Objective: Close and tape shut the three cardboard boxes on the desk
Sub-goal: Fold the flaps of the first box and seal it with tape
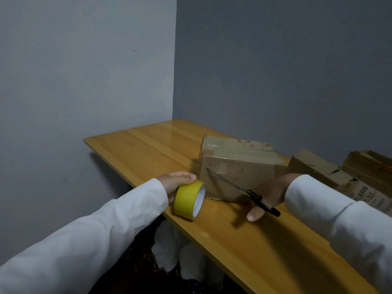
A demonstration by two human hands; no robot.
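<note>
A closed cardboard box [237,164] stands on the wooden desk [148,149], with glossy clear tape on its top. Two more cardboard boxes lie at the right edge: one [314,166] beside it, another [369,166] behind that, partly cut off. My left hand [176,181] grips a yellow tape roll [188,199] standing on edge at the desk's front, just left of the box. My right hand [267,196] holds black-handled scissors [244,190], the blades pointing up-left across the box's front face.
The desk sits in a corner between two grey walls. White bags [176,251] lie on the floor under the desk's front edge. Bare desktop stretches left and behind the box.
</note>
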